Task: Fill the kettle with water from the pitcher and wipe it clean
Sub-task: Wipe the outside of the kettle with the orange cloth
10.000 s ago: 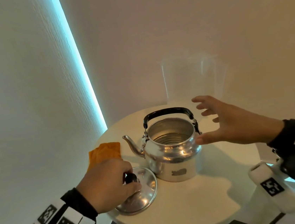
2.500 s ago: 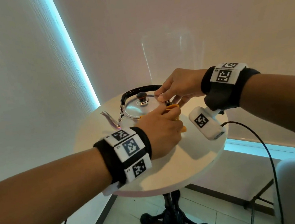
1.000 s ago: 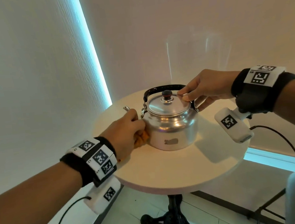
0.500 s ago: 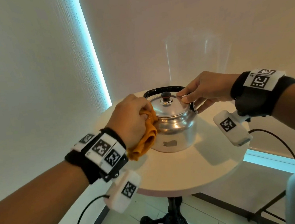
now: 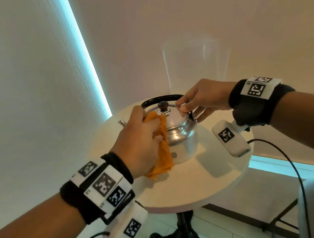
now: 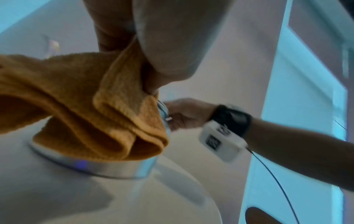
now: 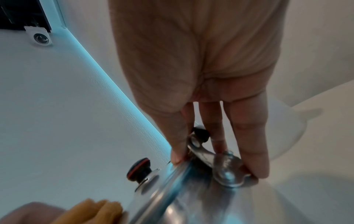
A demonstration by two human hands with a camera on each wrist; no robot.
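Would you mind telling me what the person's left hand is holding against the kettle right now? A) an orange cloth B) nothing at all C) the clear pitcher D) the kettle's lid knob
A: the left hand grips the orange cloth and presses it against the side of the kettle.

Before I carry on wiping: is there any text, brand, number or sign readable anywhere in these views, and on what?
No readable words or numbers in any view.
Kettle: a small dark mark low on its front, too small and blurred to read.
Left wristband: black-and-white square code markers, no letters; tiny print beside them, illegible.
Right wristband: same kind of markers, tiny illegible print at the edge.
Cloth, table: no text.
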